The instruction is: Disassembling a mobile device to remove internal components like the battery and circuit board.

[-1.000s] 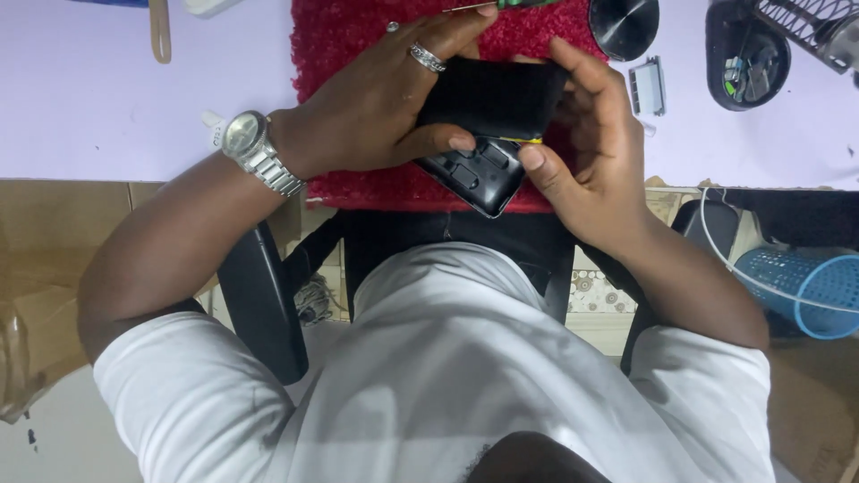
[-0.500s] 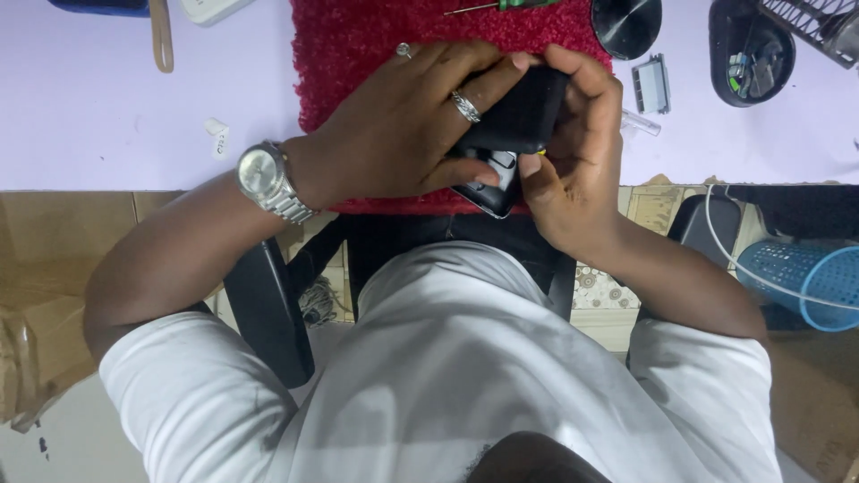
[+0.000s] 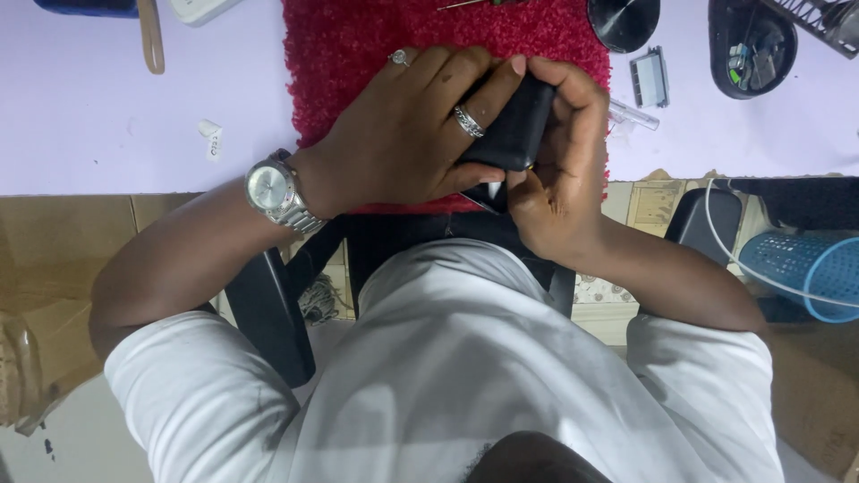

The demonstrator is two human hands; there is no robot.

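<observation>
A small black device (image 3: 516,136) is held between both hands over a red shaggy mat (image 3: 358,54) on the pale lilac table (image 3: 98,125). My left hand (image 3: 407,134), with rings and a silver wristwatch, covers the device from the left, fingers laid across its top. My right hand (image 3: 562,152) wraps around its right side, thumb pressed at its lower edge. Most of the device is hidden by the fingers.
A black round dish (image 3: 624,20) and a black tray of small parts (image 3: 750,45) lie at the back right. A small clear-and-grey part (image 3: 649,79) sits beside the mat. A blue basket (image 3: 801,268) stands at the right, below the table edge.
Both hands have turned the black device more upright and closed tighter around it. My left hand's fingers slid further over its top; less of its lower face shows.
</observation>
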